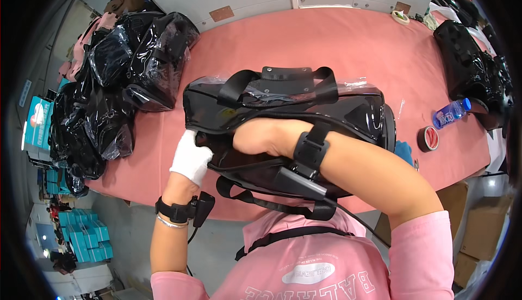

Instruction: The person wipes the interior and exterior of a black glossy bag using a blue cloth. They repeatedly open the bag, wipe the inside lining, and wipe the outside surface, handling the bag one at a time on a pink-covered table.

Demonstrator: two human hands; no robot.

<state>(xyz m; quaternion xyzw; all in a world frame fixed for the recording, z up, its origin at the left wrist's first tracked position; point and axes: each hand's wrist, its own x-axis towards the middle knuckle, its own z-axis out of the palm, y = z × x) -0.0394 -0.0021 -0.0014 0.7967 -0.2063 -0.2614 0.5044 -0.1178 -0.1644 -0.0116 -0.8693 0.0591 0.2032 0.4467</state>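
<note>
A black bag (pixel 283 115) wrapped in clear plastic sits at the near edge of the pink tabletop (pixel 337 44). The left hand (pixel 190 157), in a white glove, grips the bag's left end. The right hand (pixel 255 135) reaches inside the bag; its fingers are hidden, so I cannot tell its grip.

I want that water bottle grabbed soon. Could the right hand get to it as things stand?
Probably not at once: the right hand is tucked inside the black bag, while the water bottle lies apart, unobstructed on the pink table.
</note>
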